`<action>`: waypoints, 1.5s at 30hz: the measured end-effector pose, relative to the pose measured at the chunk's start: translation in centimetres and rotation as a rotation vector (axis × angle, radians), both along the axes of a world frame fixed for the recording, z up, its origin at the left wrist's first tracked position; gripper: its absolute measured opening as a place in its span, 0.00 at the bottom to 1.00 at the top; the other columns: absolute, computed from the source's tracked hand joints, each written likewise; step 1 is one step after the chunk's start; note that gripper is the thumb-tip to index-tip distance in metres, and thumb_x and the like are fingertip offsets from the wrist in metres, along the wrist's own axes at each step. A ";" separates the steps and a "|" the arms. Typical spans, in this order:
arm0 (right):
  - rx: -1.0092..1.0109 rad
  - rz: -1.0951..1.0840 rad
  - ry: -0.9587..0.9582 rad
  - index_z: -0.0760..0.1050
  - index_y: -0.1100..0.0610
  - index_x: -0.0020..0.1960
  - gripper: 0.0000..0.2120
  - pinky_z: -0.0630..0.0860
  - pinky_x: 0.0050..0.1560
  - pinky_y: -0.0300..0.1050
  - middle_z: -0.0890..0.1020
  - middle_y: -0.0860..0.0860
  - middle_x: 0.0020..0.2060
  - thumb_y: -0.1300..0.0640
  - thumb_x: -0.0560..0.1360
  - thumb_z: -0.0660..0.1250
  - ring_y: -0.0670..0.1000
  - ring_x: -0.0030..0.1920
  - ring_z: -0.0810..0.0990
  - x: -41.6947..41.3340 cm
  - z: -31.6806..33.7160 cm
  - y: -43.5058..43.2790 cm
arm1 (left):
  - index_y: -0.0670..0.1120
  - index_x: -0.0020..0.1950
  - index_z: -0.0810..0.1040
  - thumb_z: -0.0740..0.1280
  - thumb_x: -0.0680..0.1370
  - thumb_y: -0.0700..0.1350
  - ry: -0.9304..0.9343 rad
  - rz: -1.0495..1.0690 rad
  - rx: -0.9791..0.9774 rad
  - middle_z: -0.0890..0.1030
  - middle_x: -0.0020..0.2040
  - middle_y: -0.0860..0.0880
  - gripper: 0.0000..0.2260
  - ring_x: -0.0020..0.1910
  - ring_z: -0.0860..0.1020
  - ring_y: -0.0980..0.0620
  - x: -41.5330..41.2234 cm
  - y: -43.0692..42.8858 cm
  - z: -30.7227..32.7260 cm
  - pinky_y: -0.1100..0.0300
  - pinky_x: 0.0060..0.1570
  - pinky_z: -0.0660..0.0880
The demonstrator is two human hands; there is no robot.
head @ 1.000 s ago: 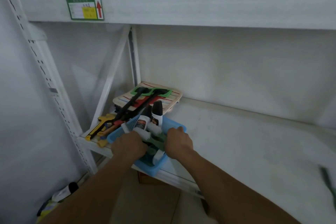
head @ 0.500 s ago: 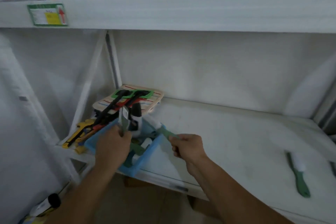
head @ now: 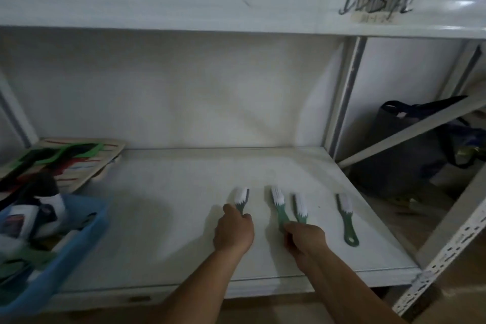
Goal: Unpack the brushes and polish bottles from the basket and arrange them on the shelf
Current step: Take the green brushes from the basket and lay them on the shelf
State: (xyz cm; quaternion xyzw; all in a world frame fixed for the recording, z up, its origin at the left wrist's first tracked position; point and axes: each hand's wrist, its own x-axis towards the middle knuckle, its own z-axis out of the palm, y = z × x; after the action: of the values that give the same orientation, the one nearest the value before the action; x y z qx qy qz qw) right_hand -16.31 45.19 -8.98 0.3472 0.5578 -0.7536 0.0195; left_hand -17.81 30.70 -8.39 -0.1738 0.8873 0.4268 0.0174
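Note:
Several green-handled brushes with white bristles lie in a row on the white shelf (head: 171, 231). My left hand (head: 232, 231) is closed on the handle of the leftmost brush (head: 242, 198), which rests on the shelf. My right hand (head: 305, 241) grips the handle of a second brush (head: 279, 206), also down on the shelf. Two more brushes lie free to the right, one (head: 300, 206) close to my right hand and one (head: 346, 219) farther off. The blue basket (head: 76, 239) sits at the left edge with polish bottles (head: 50, 201) and green handles inside.
A striped wooden board (head: 102, 158) carrying long black and green tools lies behind the basket. A white upright post (head: 342, 97) bounds the shelf on the right. Beyond it sit dark bags (head: 410, 144) and a perforated slanted rail (head: 452, 247).
Both hands left the basket, each carrying a brush, and moved right along the shelf. The brushes now rest on the shelf in a row. My view turned right.

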 end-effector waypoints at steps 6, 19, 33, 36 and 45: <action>0.218 0.058 0.069 0.82 0.63 0.37 0.09 0.76 0.45 0.50 0.81 0.61 0.36 0.75 0.69 0.68 0.58 0.40 0.79 -1.0 -1.3 0.6 | 0.41 0.71 0.62 0.57 0.79 0.44 -0.077 -0.179 -0.146 0.60 0.74 0.37 0.21 0.63 0.73 0.33 -2.6 3.3 0.1 0.46 0.62 0.73; 0.531 0.419 0.349 0.83 0.58 0.51 0.10 0.84 0.49 0.49 0.86 0.52 0.45 0.68 0.80 0.64 0.51 0.43 0.86 4.9 4.0 -12.0 | 0.53 0.45 0.76 0.62 0.78 0.47 0.270 -0.075 -0.226 0.79 0.43 0.56 0.05 0.41 0.76 0.57 10.4 -13.8 4.6 0.61 0.41 0.73; 1.282 1.297 0.729 0.79 0.59 0.58 0.11 0.80 0.50 0.48 0.83 0.57 0.55 0.59 0.77 0.65 0.58 0.55 0.81 3.6 5.8 -37.7 | 0.47 0.42 0.80 0.69 0.71 0.52 -0.088 0.287 -0.329 0.81 0.39 0.45 0.09 0.42 0.81 0.45 12.8 -36.5 7.0 0.52 0.43 0.78; 1.467 1.363 0.698 0.78 0.61 0.56 0.10 0.78 0.47 0.48 0.82 0.60 0.55 0.59 0.76 0.69 0.60 0.55 0.82 3.5 4.9 -39.6 | 0.46 0.42 0.78 0.72 0.68 0.48 -0.127 0.325 -0.166 0.82 0.38 0.45 0.07 0.42 0.82 0.44 11.3 -36.9 5.7 0.54 0.40 0.80; 1.178 1.165 0.562 0.78 0.60 0.54 0.08 0.75 0.43 0.46 0.83 0.59 0.52 0.59 0.76 0.69 0.59 0.52 0.83 4.1 4.8 -40.0 | 0.36 0.44 0.76 0.71 0.75 0.36 0.031 0.701 0.578 0.78 0.34 0.39 0.04 0.30 0.77 0.45 11.4 -36.9 5.5 0.60 0.20 0.75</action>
State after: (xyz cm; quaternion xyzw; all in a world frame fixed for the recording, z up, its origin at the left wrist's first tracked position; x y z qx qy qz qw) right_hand -12.24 5.15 -4.15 -0.2382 0.9292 -0.2706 0.0807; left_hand -6.38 -6.19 -2.85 -0.4453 0.6196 0.6396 -0.0936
